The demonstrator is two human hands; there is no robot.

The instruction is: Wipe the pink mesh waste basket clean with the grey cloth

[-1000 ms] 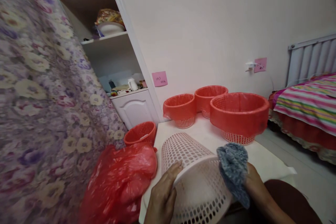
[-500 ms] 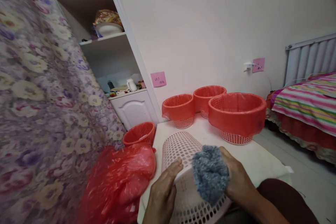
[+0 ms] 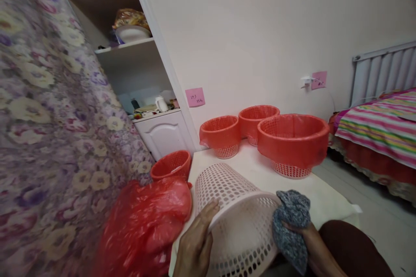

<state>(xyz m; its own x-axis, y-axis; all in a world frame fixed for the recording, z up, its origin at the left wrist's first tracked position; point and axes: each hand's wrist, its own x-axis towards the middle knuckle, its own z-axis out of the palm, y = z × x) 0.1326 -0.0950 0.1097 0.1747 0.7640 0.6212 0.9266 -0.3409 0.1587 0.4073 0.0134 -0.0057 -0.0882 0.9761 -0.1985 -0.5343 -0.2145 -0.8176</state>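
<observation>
A pale pink perforated plastic basket (image 3: 224,186) lies tipped on its side, its open mouth facing me. At the left of its rim, my left hand (image 3: 195,240) is closed on the edge, thumb inside and fingers along the outer wall. My right hand (image 3: 303,233) grips a crumpled blue-grey cloth (image 3: 290,214) against the right side of the rim. The cloth hides most of its fingers.
Red-lined baskets (image 3: 292,143) stand along the table's far side (image 3: 240,162). Left of the table are another red-lined basket (image 3: 172,166) and a heap of red plastic bags (image 3: 146,225). A floral curtain (image 3: 48,117) hangs left; a bed (image 3: 377,134) stands right.
My right hand has moved the cloth rightward and slightly down, from the front of the rim to its right side. The basket's mouth has turned a little; my left hand stays on the rim.
</observation>
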